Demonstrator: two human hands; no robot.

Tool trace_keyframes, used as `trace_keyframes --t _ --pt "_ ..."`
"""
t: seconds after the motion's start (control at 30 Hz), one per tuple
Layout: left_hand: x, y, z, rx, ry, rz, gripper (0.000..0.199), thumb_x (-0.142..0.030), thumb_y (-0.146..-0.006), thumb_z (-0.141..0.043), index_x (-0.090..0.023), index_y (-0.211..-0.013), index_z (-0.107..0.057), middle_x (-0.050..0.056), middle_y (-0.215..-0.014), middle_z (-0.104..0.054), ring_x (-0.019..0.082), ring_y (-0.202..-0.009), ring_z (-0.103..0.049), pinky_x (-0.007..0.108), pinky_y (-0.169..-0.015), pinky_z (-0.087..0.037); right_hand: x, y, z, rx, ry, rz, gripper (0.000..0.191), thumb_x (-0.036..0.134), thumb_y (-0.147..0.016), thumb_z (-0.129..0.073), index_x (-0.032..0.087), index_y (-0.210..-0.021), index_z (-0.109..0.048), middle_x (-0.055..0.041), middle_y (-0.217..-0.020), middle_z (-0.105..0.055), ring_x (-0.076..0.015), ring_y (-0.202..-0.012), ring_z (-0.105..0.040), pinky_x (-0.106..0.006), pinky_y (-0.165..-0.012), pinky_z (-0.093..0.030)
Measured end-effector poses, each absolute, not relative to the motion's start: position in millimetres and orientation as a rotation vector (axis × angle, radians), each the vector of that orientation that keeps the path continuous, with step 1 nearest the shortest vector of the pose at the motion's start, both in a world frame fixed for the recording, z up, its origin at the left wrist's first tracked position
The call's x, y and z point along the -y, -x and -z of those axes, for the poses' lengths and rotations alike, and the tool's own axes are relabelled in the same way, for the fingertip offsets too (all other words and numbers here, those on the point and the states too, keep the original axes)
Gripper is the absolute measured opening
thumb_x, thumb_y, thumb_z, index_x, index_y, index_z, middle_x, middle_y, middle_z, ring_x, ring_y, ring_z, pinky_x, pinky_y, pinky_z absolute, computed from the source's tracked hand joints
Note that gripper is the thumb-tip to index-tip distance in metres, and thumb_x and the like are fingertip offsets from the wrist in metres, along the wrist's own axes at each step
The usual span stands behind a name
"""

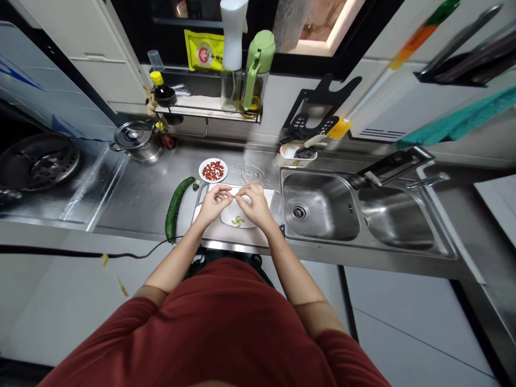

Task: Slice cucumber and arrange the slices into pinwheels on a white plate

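Note:
My left hand (pixel 216 203) and my right hand (pixel 253 204) meet above the cutting board (pixel 213 235), fingertips pinched together. Between them is a tiny piece, too small to name with certainty. Just below, on a white plate (pixel 229 219) partly covered by my hands, several thin green cucumber slices (pixel 237 221) form a pinwheel. A long whole cucumber (pixel 175 207) lies left of the board, and small cut cucumber ends (pixel 196 185) are near its tip. Behind my left hand stands a round white plate (pixel 201 174) of small reddish-brown pieces (pixel 213 170).
The double sink (pixel 322 207) is at the right, with a faucet (pixel 393 169) behind it. A lidded steel pot (pixel 139 142) stands back left, and a black wok (pixel 38 161) farther left. A wall shelf (pixel 201 110) holds bottles. A black cable (pixel 133 255) crosses the counter's front edge.

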State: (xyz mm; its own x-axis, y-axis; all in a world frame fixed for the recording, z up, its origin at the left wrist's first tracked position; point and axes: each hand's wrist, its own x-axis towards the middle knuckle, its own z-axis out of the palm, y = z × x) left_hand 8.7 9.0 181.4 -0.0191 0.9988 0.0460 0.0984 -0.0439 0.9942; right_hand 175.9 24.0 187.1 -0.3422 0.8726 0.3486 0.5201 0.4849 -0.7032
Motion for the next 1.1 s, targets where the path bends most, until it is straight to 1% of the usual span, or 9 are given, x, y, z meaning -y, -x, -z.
trace_keyframes --t 0.17,0.23,0.33,0.5,0.63,0.73,0.87,1.0,1.1 --pt "-4 -8 -171 -1.203 -0.885 -1.082 0.032 -0.040 -0.076 -0.061 -0.018 -0.099 -0.056 0.000 -0.065 -0.062 0.006 -0.051 -0.049 0.017 -0.047 -0.030 -24 -175 -187 1.992 1.125 -0.633 0.014 0.029 -0.089 -0.052 0.022 -0.084 -0.063 -0.0040 -0.093 -0.059 -0.0203 -0.097 -0.050 -0.037 -0.093 -0.034" --pt "-3 -7 -170 -1.138 -0.756 -0.975 0.039 -0.045 -0.076 -0.061 -0.019 -0.104 -0.055 0.001 -0.065 -0.062 0.006 -0.048 -0.048 0.016 -0.042 -0.025 -24 -175 -187 1.991 1.117 -0.636 0.014 0.030 -0.089 -0.051 0.022 -0.085 -0.063 -0.0039 -0.093 -0.059 -0.0201 -0.097 -0.050 -0.037 -0.093 -0.034" --pt "-4 -6 -171 -1.046 -0.640 -0.901 0.045 -0.049 -0.074 -0.063 -0.021 -0.109 -0.054 0.002 -0.069 -0.062 0.007 -0.050 -0.051 0.015 -0.040 -0.024 -23 -174 -188 2.008 1.111 -0.649 0.015 0.030 -0.089 -0.051 0.023 -0.087 -0.064 -0.0039 -0.094 -0.059 -0.0201 -0.098 -0.050 -0.037 -0.093 -0.034" --pt "-7 -5 -172 -1.011 -0.603 -0.916 0.045 -0.041 -0.071 -0.067 -0.022 -0.110 -0.054 0.002 -0.075 -0.061 0.006 -0.054 -0.051 0.014 -0.040 -0.027 -21 -176 -190 2.042 1.086 -0.660 0.016 0.031 -0.089 -0.051 0.023 -0.089 -0.065 -0.0038 -0.095 -0.058 -0.0198 -0.098 -0.050 -0.037 -0.092 -0.035" --pt "-9 -6 -171 -1.028 -0.657 -0.989 0.048 -0.032 -0.067 -0.071 -0.021 -0.110 -0.054 0.000 -0.075 -0.061 0.005 -0.054 -0.049 0.013 -0.040 -0.022 -20 -177 -190 2.052 1.086 -0.671 0.016 0.032 -0.089 -0.052 0.024 -0.091 -0.066 -0.0040 -0.096 -0.058 -0.0205 -0.099 -0.049 -0.038 -0.093 -0.035" --pt "-10 -7 -172 -1.080 -0.736 -1.042 0.049 -0.031 -0.065 -0.071 -0.021 -0.110 -0.054 -0.001 -0.073 -0.061 0.005 -0.054 -0.049 0.014 -0.041 -0.020 -20 -178 -189 2.050 1.100 -0.673 0.017 0.032 -0.089 -0.052 0.025 -0.091 -0.067 -0.0042 -0.097 -0.058 -0.0210 -0.101 -0.048 -0.038 -0.093 -0.034" --pt "-12 -6 -172 -1.151 -0.866 -1.117 0.048 -0.033 -0.066 -0.071 -0.021 -0.109 -0.053 -0.002 -0.071 -0.061 0.005 -0.054 -0.048 0.016 -0.044 -0.026 -21 -177 -186 2.040 1.108 -0.664 0.014 0.030 -0.089 -0.053 0.024 -0.088 -0.066 -0.0037 -0.096 -0.058 -0.0203 -0.100 -0.048 -0.037 -0.092 -0.034" --pt "-14 -5 -175 -1.159 -1.003 -1.199 0.046 -0.033 -0.067 -0.071 -0.021 -0.108 -0.055 -0.004 -0.068 -0.059 0.007 -0.058 -0.051 0.019 -0.057 -0.037 -22 -175 -183 2.010 1.101 -0.666 0.012 0.029 -0.088 -0.053 0.023 -0.084 -0.064 -0.0030 -0.094 -0.058 -0.0191 -0.098 -0.049 -0.035 -0.091 -0.035" --pt "-15 -4 -176 -1.149 -1.093 -1.236 0.043 -0.031 -0.069 -0.070 -0.020 -0.108 -0.055 -0.003 -0.070 -0.059 0.008 -0.065 -0.055 0.021 -0.067 -0.041 -24 -173 -180 1.971 1.096 -0.680 0.012 0.028 -0.087 -0.055 0.022 -0.080 -0.062 -0.0026 -0.091 -0.060 -0.0185 -0.095 -0.051 -0.034 -0.090 -0.036"
